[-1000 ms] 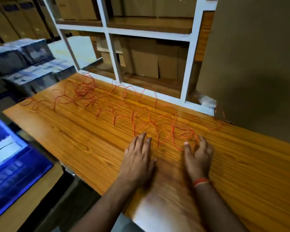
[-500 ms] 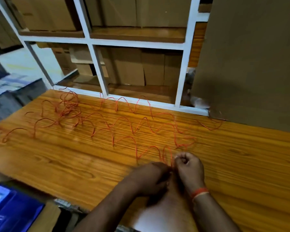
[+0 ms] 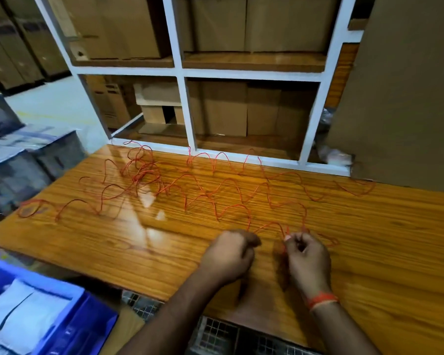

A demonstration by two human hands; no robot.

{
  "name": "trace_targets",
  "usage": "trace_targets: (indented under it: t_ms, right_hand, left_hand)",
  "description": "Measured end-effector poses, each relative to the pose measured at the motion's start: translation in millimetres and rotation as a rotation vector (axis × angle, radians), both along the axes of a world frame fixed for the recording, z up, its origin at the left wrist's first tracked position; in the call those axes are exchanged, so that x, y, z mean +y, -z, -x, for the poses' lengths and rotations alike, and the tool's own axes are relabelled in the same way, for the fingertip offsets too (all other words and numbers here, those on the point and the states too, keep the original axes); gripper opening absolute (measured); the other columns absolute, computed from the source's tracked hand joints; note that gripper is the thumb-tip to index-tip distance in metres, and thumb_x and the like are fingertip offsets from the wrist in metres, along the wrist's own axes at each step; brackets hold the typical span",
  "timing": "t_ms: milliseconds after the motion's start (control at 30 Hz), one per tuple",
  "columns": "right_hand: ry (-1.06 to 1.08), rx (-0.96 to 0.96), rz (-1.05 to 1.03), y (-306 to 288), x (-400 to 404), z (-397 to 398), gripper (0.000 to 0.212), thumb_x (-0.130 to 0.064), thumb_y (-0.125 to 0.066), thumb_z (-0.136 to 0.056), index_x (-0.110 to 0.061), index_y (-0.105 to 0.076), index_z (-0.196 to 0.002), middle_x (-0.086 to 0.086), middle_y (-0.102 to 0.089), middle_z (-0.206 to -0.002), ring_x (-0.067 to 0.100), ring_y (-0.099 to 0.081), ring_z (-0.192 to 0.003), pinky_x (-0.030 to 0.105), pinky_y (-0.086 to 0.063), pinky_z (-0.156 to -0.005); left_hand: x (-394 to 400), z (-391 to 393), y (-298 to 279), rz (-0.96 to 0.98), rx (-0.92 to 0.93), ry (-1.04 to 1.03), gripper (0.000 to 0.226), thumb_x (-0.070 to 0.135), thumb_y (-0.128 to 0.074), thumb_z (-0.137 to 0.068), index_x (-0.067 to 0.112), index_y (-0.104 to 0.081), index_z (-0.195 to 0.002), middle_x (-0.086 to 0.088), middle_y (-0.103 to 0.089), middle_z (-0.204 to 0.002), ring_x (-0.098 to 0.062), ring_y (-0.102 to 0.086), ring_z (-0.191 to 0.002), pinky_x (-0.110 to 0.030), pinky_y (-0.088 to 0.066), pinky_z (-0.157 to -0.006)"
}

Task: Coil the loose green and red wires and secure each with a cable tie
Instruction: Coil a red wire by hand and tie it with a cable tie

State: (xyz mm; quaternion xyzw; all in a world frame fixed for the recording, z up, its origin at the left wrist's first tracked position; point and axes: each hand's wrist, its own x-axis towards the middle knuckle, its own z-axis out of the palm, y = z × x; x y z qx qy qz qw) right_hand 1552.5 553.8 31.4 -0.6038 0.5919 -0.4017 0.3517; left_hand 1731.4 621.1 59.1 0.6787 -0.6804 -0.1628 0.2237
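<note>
We see the right hand (image 3: 308, 254) pinching the near end of the red wire (image 3: 215, 193), fingers curled round it; the left hand (image 3: 230, 254) is curled too, its hold on the strand hidden. The wire sprawls across the wooden table (image 3: 395, 252) from nine to two o'clock. We'd draw even loops, keeping slack untangled.

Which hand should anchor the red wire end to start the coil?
Right. The right hand already pinches the red wire near its end; the left hand, beside it, looks better used feeding slack.
</note>
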Motion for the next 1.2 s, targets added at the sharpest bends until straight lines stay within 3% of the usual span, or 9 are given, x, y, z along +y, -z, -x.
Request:
trace_targets:
  t_ms: [167,367,467,567,667,767,900,1100,1200]
  right_hand:
    - [-0.068,-0.026,0.033,17,26,2,0.005,-0.017,-0.07,-0.095,-0.021,-0.072,-0.092,-0.006,-0.073,-0.09,0.013,-0.067,-0.086,0.029,-0.049,-0.076]
    - [-0.209,-0.131,-0.013,23,48,12,0.016,-0.014,-0.06,-0.102,-0.024,-0.061,-0.088,-0.009,-0.066,-0.083,0.01,-0.061,-0.079,0.04,-0.049,-0.076]
    - [-0.249,-0.108,-0.034,22,51,23,0.016,-0.012,-0.054,-0.104,-0.023,-0.058,-0.092,-0.012,-0.065,-0.083,0.005,-0.059,-0.076,0.038,-0.05,-0.072]
    - [-0.236,-0.145,-0.046,21,49,33,0.021,-0.001,-0.048,-0.104,-0.02,-0.055,-0.096,-0.006,-0.069,-0.08,0.006,-0.065,-0.07,0.03,-0.052,-0.065]
    - [-0.107,-0.255,-0.088,26,43,43,0.035,0.016,-0.039,-0.097,-0.019,-0.045,-0.099,0.003,-0.07,-0.083,0.019,-0.072,-0.067,0.035,-0.055,-0.06]
    - [-0.004,-0.251,-0.091,27,33,61,0.045,0.019,-0.04,-0.093,-0.025,-0.042,-0.101,0.007,-0.067,-0.102,0.02,-0.076,-0.071,0.036,-0.06,-0.061]
    - [-0.007,-0.203,-0.05,27,17,81,0.057,0.022,-0.039,-0.088,-0.031,-0.046,-0.107,0.005,-0.061,-0.118,0.016,-0.077,-0.077,0.039,-0.062,-0.063]
    - [-0.074,-0.231,0.14,20,2,93,0.055,0.018,-0.036,-0.093,-0.03,-0.058,-0.111,0.01,-0.07,-0.108,0.011,-0.074,-0.084,0.027,-0.059,-0.061]
    - [-0.196,-0.353,0.056,12,-8,90,0.048,0.014,-0.045,-0.094,-0.029,-0.066,-0.1,0.001,-0.073,-0.096,0.015,-0.074,-0.086,0.031,-0.056,-0.071]
  left_hand:
    - [-1,-16,6,0.158,0.072,-0.071,0.034,0.035,-0.052,-0.089,0.024,-0.069,-0.116,0.002,-0.066,-0.117,-0.018,-0.061,-0.109,-0.027,-0.047,-0.087]
    - [-4,24,16,0.037,0.19,0.072,0.062,0.062,-0.052,-0.091,0.021,-0.054,-0.137,0.001,-0.053,-0.132,-0.015,-0.06,-0.11,-0.032,-0.049,-0.095]
    - [-11,39,22,0.02,0.161,0.057,0.056,0.07,-0.053,-0.087,0.03,-0.057,-0.126,0.003,-0.038,-0.137,-0.014,-0.059,-0.11,-0.031,-0.05,-0.093]
    - [-20,53,23,-0.069,0.111,0.033,0.042,0.066,-0.056,-0.09,0.029,-0.064,-0.11,-0.007,-0.032,-0.148,-0.021,-0.049,-0.132,-0.032,-0.048,-0.1]
    - [-32,65,27,-0.068,0.081,-0.022,0.026,0.043,-0.057,-0.1,0.022,-0.07,-0.108,-0.011,-0.045,-0.137,-0.025,-0.053,-0.128,-0.029,-0.045,-0.096]
    - [-39,72,31,-0.08,0.107,-0.134,0.027,0.039,-0.052,-0.104,0.019,-0.069,-0.11,-0.011,-0.053,-0.121,-0.03,-0.058,-0.113,-0.032,-0.044,-0.092]
    - [-46,83,33,-0.122,0.081,-0.196,0.029,0.036,-0.049,-0.105,0.018,-0.064,-0.122,-0.013,-0.058,-0.118,-0.033,-0.057,-0.113,-0.035,-0.043,-0.093]
    - [-52,100,21,-0.108,0.114,-0.308,0.024,0.031,-0.054,-0.102,0.014,-0.066,-0.115,-0.012,-0.067,-0.114,-0.031,-0.06,-0.109,-0.036,-0.043,-0.087]
    - [-52,108,8,-0.139,0.346,-0.359,0.019,0.027,-0.067,-0.088,0.019,-0.062,-0.105,-0.007,-0.072,-0.103,-0.028,-0.067,-0.098,-0.037,-0.051,-0.082]
